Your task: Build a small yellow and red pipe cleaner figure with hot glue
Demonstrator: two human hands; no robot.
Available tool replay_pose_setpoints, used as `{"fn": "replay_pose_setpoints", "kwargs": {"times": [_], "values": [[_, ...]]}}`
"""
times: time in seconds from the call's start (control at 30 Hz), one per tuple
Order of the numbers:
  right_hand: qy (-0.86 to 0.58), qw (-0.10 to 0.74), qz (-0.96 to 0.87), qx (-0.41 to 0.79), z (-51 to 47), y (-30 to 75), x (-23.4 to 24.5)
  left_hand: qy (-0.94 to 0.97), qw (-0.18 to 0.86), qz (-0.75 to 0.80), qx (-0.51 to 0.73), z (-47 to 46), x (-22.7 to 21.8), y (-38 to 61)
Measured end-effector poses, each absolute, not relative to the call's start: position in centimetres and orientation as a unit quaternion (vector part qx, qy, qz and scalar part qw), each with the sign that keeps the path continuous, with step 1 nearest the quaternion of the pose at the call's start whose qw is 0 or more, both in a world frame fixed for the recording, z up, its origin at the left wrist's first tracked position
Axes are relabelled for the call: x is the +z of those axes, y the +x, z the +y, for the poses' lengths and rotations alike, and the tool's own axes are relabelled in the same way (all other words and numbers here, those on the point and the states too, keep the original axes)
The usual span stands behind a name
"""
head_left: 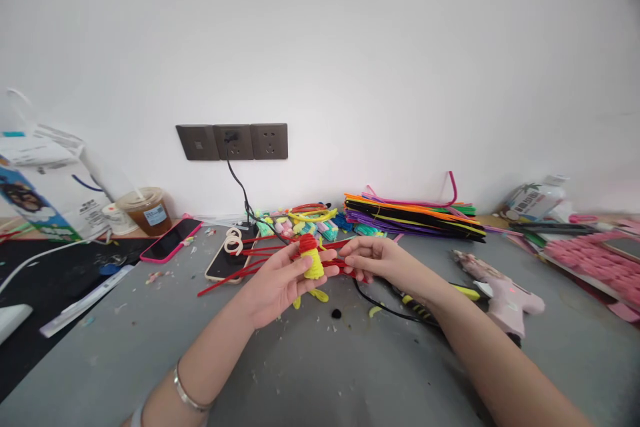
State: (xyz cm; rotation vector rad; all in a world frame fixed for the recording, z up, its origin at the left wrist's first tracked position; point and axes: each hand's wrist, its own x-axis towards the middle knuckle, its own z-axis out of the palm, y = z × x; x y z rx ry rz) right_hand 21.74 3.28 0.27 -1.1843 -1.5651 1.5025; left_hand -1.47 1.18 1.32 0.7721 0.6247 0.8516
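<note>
My left hand (285, 277) is palm-up over the grey table, thumb and fingers closed round a small coiled pipe-cleaner piece (313, 265). Its body is yellow with a red top, and it stands roughly upright between the fingertips. Just to the right, my right hand (370, 259) has its fingers curled and drawn together. Red pipe cleaners (235, 275) lie spread behind and beneath both hands. Some red strands pass at the right fingertips, but I cannot tell what those fingers grip. Below the left hand, yellow loops (319, 295) show on the table.
A bundle of coloured pipe cleaners (415, 219) lies along the wall. To the right are a pink glue gun (505, 293) and pliers (417, 307) partly under my forearm. Two phones (173, 240), a cup of brown drink (150, 213) and a black pompom (337, 313) are also there.
</note>
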Motion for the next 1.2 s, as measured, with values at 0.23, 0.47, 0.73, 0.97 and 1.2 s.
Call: {"fn": "replay_pose_setpoints", "kwargs": {"times": [0.23,0.47,0.73,0.97,1.2], "values": [[-0.44,0.329,-0.611,0.57,3.2,21.3,-0.1,0.315,0.823,0.249,0.403,1.4,1.2,-1.5],[-0.435,0.334,-0.614,0.568,3.1,21.1,-0.2,0.276,0.87,0.161,0.376,1.4,1.4,-2.1],[-0.443,0.348,-0.615,0.552,3.2,21.1,-0.3,0.309,0.861,0.169,0.367,1.3,1.6,-2.3],[-0.45,0.345,-0.617,0.545,3.1,21.0,-0.2,0.33,0.781,0.273,0.455,1.5,1.2,-1.3],[-0.453,0.32,-0.629,0.544,3.0,20.8,0.1,0.378,0.703,0.313,0.515,1.8,0.4,-1.2]]}}
